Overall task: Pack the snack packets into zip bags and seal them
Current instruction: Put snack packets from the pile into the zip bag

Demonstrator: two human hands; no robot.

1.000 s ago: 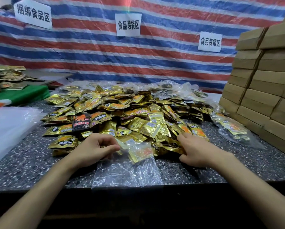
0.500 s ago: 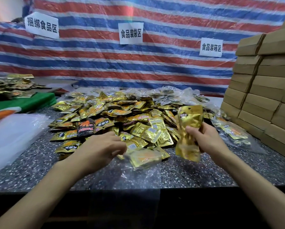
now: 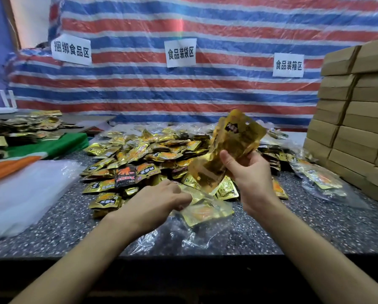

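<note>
A big heap of gold snack packets covers the middle of the speckled table. My right hand grips a bunch of gold packets, raised above the heap and tilted. My left hand holds the mouth of a clear zip bag that lies on the table's front edge. A gold packet sits inside the bag near its mouth.
A stack of clear empty bags lies at the left. Filled zip bags rest at the right beside stacked cardboard boxes. More packets and a green-orange cloth sit at far left. A striped tarp hangs behind.
My right hand picked up a bunch of packets from the heap and raised them higher, over the bag. My left hand stayed at the bag's mouth.
</note>
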